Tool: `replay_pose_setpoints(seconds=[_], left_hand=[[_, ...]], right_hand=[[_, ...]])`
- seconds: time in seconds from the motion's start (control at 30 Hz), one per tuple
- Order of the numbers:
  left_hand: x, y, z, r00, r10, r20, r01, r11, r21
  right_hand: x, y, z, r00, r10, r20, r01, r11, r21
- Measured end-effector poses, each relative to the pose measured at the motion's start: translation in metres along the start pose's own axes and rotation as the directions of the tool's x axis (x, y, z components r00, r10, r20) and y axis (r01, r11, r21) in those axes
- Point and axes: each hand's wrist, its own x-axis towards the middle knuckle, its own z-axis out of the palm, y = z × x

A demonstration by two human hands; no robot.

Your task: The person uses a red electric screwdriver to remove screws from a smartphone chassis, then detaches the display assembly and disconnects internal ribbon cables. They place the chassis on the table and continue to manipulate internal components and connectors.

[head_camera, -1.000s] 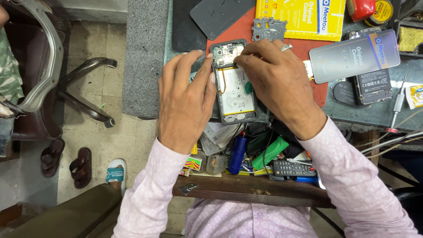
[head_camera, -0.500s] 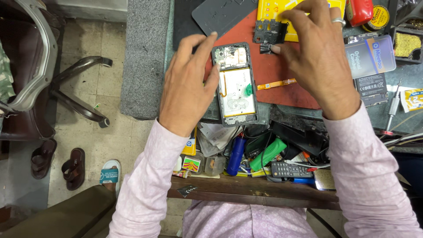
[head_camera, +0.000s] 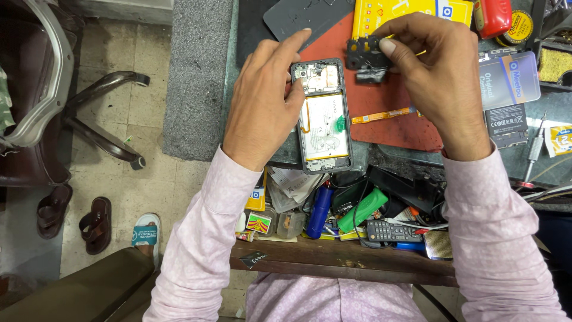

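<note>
Head view, looking straight down at a cluttered repair bench. Opened phone (head_camera: pixel 322 116) lying flat on the red mat (head_camera: pixel 393 125), back cover off, long axis running near-to-far, camera end pointing away toward the far side, battery showing pale in the middle with a small green tab on it. Left hand (head_camera: pixel 262 107) resting along the phone's left edge, fingers spread apart and draped over the frame, forefinger stretched toward the top corner, holding it steady rather than clamping. Right hand (head_camera: pixel 441 71) up at the far right of the phone, thumb and fingers pinched together on a small black cover piece (head_camera: pixel 364 58), held just beside the phone's top right corner, not touching it as far as can be told. Thin orange flex strip (head_camera: pixel 381 114) lying on the mat right of the phone, long axis left-to-right.

Packaging-wise: flat yellow box (head_camera: pixel 411 11) with blue and white label patches at the far edge, red bottle (head_camera: pixel 493 15) right of it, round yellow-and-black tin (head_camera: pixel 517 27) further right. Pale blue rectangular packet (head_camera: pixel 506 80) with a dark label card below it, right of the right hand. Small yellow sachet (head_camera: pixel 560 140) at the far right edge. Blue cylinder (head_camera: pixel 320 211) and green lighter-shaped thing (head_camera: pixel 361 210) in the near shelf.
</note>
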Motion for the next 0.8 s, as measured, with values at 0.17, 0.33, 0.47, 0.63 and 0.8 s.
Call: replay_pose_setpoints(seconds=[0.17,0.33,0.47,0.63,0.8], left_hand=[[0.0,-0.004,0.004,0.998,-0.065,0.008,0.065,0.995,-0.077],[-0.001,-0.005,0.008,0.998,0.014,-0.065,-0.013,1.0,0.018],[-0.001,-0.004,0.009,0.996,-0.008,-0.084,0.008,1.0,-0.003],[-0.004,-0.002,0.009,0.992,-0.069,-0.104,0.057,0.992,-0.113],[-0.007,-0.006,0.005,0.99,-0.099,-0.099,0.071,0.965,-0.253]], right_hand=[[-0.002,0.007,0.001,0.999,0.027,0.036,-0.028,0.999,0.038],[-0.002,0.011,0.005,0.998,0.062,0.032,-0.064,0.996,0.063],[-0.002,0.012,0.008,0.996,0.092,0.015,-0.093,0.989,0.113],[-0.003,0.008,0.009,0.997,0.07,-0.023,-0.064,0.976,0.209],[-0.006,-0.003,0.018,0.986,0.158,0.051,-0.166,0.957,0.239]])
